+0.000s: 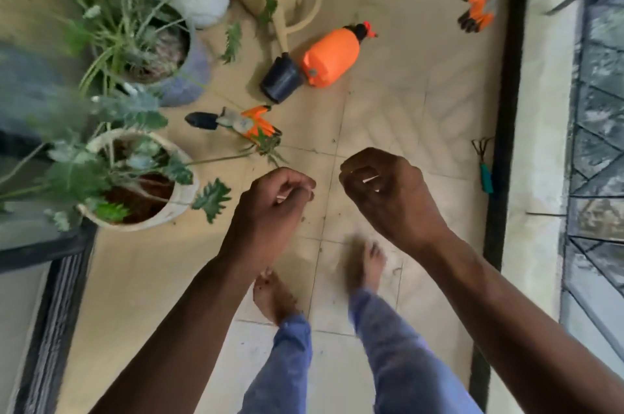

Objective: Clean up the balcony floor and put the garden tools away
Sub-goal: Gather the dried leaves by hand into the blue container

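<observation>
A person stands barefoot on the tiled balcony floor (pixel 388 116), left hand (pixel 270 207) and right hand (pixel 385 190) both loosely curled at center frame, gripping nothing visible. Beyond them, the trowel (pixel 206 120) lies at center left across an orange glove (pixel 260 123), its long axis near horizontal, blade pointing left. Farther up, the orange sprayer (pixel 332 57) lies tipped, nozzle toward upper right. With tools scattered underfoot, a careless step risks a stubbed or cut foot.
</observation>
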`<move>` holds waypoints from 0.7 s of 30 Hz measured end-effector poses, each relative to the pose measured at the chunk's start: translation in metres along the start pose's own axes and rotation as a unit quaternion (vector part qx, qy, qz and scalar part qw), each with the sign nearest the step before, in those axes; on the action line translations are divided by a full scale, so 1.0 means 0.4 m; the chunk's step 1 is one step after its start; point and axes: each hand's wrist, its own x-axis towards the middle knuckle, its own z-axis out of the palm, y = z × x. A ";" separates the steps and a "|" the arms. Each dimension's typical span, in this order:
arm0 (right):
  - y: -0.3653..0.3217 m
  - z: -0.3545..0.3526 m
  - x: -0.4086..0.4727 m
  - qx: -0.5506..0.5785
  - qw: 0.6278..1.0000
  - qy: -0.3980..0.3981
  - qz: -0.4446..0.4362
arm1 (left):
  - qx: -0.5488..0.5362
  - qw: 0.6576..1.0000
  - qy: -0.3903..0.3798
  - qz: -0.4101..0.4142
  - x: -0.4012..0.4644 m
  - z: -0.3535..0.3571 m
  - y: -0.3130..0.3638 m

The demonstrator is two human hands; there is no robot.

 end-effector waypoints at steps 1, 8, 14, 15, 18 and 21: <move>0.012 -0.017 0.040 0.005 1.000 0.000 0.008 | 0.007 1.000 -0.006 -0.005 0.041 0.018 0.017; 0.121 -0.149 0.334 -0.008 0.999 -0.031 0.025 | 0.033 0.998 -0.019 -0.049 0.290 0.154 0.130; 0.154 -0.345 0.549 -0.046 0.997 -0.060 0.007 | 0.032 0.997 -0.018 -0.063 0.462 0.282 0.293; 0.151 -0.375 0.584 -0.049 0.997 -0.064 0.005 | 0.029 0.998 -0.017 -0.061 0.492 0.299 0.323; 0.134 -0.449 0.696 -0.060 0.997 -0.054 -0.005 | 0.017 0.998 -0.020 -0.052 0.593 0.332 0.398; 0.108 -0.500 0.811 -0.068 0.997 -0.045 -0.015 | -0.004 0.999 -0.018 -0.043 0.702 0.335 0.452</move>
